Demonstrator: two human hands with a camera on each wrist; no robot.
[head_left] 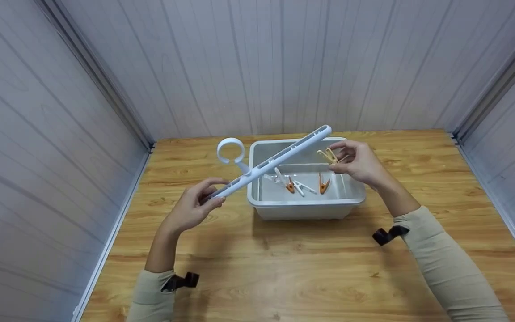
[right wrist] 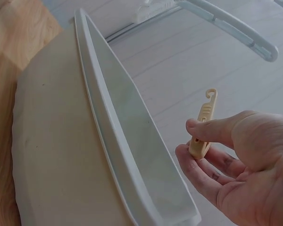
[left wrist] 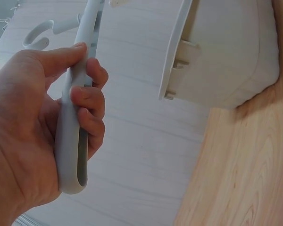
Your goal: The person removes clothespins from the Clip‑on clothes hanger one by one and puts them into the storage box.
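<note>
Overall, the largest item is the light wooden bench (head_left: 311,277) with visible grain, enclosed on three sides by pale grey panelled walls (head_left: 61,112). On the far half of the bench stands a translucent white rectangular plastic tub (head_left: 262,197); its rim and outer wall also appear in both wrist views.

Next in size is the long white plastic hanger bar with a round open hook (head_left: 280,157). It is held in the air, tilted, its low end at the person's left and its high end above the far rim of the tub. The ring-shaped hook rises from the bar near its middle, left of the tub.

The left hand (head_left: 192,206) grasps the low end of the bar: the left wrist view shows the fingers (left wrist: 87,101) curled round one side and the thumb laid along the other.

The right hand (head_left: 359,162) is raised over the right side of the tub. Its thumb and fingers pinch a small pale yellow plastic clothes peg with a hook tip (right wrist: 203,127), just beside the high end of the bar but apart from it.

Inside the tub lie several small white and orange plastic clothes pegs (head_left: 300,184), on its floor.
</note>
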